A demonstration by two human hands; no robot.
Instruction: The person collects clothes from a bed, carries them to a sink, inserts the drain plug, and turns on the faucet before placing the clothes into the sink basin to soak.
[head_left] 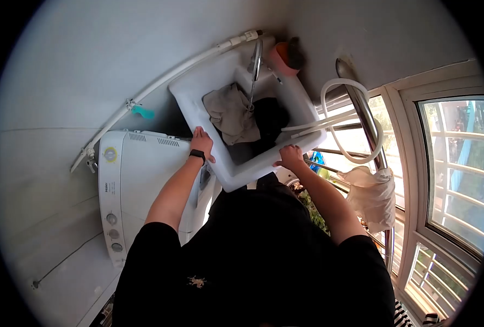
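Observation:
A white sink (pixel 236 173) holds a grey-beige cloth (pixel 232 111) and a black cloth (pixel 269 119). My left hand (pixel 202 145) rests on the sink's left rim, its thumb apart from the fingers and a dark band on the wrist. On the near right rim lies my right hand (pixel 290 157), thumb spread and fingertips bent over the edge. Neither hand touches the cloths. Above them stands a metal faucet (pixel 257 60) at the sink's back.
A white washing machine (pixel 144 185) stands left of the sink. An orange container (pixel 284 59) is at the back corner. White hoses (pixel 381 131) loop around a metal pole at right, beside a hanging pale cloth (pixel 373 199) and windows. A white pipe (pixel 182 71) runs along the wall.

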